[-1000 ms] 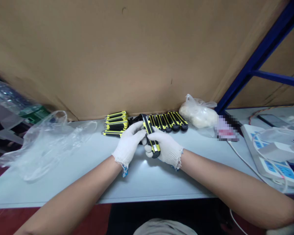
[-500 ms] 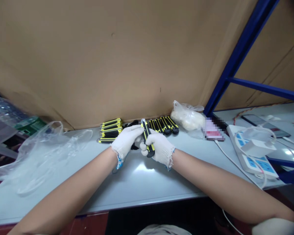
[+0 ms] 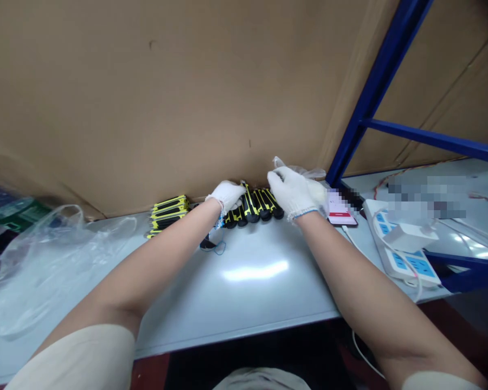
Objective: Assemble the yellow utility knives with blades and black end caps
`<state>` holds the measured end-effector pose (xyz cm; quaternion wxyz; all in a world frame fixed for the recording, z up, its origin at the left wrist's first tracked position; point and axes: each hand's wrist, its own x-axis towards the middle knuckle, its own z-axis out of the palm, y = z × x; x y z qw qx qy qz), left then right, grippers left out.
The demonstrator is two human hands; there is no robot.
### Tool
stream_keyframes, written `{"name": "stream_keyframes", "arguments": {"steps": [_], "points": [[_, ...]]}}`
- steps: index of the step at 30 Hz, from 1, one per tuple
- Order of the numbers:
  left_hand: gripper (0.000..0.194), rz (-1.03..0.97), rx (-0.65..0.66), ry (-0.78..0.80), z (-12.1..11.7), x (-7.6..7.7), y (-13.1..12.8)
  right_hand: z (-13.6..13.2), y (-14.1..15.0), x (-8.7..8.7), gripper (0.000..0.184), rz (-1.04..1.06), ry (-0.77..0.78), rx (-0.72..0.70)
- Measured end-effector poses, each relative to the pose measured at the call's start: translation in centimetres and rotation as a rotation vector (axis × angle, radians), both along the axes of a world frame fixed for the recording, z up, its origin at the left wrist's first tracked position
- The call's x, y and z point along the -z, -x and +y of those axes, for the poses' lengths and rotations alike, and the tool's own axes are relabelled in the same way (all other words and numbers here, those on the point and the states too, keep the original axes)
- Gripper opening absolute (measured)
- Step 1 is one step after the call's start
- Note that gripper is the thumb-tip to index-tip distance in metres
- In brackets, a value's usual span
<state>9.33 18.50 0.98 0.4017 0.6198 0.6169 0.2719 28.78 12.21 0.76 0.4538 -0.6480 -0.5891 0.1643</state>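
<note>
Both my hands wear white knit gloves and reach to the back of the grey table [image 3: 252, 292]. A row of yellow-and-black utility knives [image 3: 257, 203] lies against the cardboard wall [image 3: 187, 97]. My left hand [image 3: 226, 195] rests on the left end of that row, its fingers curled round a utility knife. My right hand [image 3: 295, 192] hovers over the right end of the row with its fingers bent; what they grip is hidden. A second stack of the same knives [image 3: 167, 210] sits further left.
A crumpled clear plastic bag [image 3: 40, 260] covers the table's left side. To the right lie a phone [image 3: 340, 210], a white power strip with cables [image 3: 406, 254] and a blue rack post [image 3: 374, 92]. Another clear bag [image 3: 305, 171] shows behind my right hand.
Both hands moved away from me to the row at the wall, carrying the knife they held together. My right hand let go and shifted right, and the view turned right.
</note>
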Motion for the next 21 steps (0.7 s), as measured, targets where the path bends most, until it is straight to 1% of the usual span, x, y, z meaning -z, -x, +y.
{"name": "stream_keyframes", "arguments": {"steps": [1,2,4,6,8,10,13,15,17,19,20,21], "points": [[0.031,0.060,0.008,0.005,0.3,0.4,-0.3,0.2,-0.1,0.2,0.033,-0.135,-0.025,0.036],[0.032,0.114,0.015,0.013,0.6,0.8,-0.6,0.3,-0.1,0.5,0.035,-0.226,-0.038,0.052],[0.033,0.200,0.028,0.033,1.1,1.2,-1.0,0.6,0.1,0.9,0.035,-0.269,-0.041,0.045],[0.032,0.262,0.041,0.050,1.3,1.4,-1.4,0.8,0.3,1.1,0.033,-0.275,-0.042,0.042],[0.031,0.304,0.061,0.049,1.4,1.2,-1.7,0.9,0.4,1.1,0.034,-0.284,-0.042,0.040],[0.027,0.322,0.098,0.021,1.1,0.8,-1.7,0.9,0.5,1.0,0.034,-0.287,-0.038,0.032],[0.015,0.324,0.168,-0.058,-0.3,-0.2,-1.1,0.8,0.6,1.0,0.034,-0.288,-0.035,0.006],[0.012,0.332,0.202,-0.131,-2.1,-1.2,-0.2,0.7,0.8,1.1,0.034,-0.290,-0.042,-0.023],[0.012,0.342,0.216,-0.239,-4.8,-2.4,1.1,0.4,1.2,1.2,0.033,-0.295,-0.058,-0.059],[0.014,0.353,0.212,-0.355,-8.4,-3.5,2.9,-0.1,1.8,1.2,0.032,-0.308,-0.075,-0.103],[0.018,0.357,0.210,-0.417,-10.4,-4.0,3.9,-0.4,2.2,1.3,0.031,-0.319,-0.081,-0.129],[0.023,0.374,0.235,-0.506,-12.5,-4.2,5.0,-0.7,2.7,1.3,0.030,-0.334,-0.085,-0.159]]}}
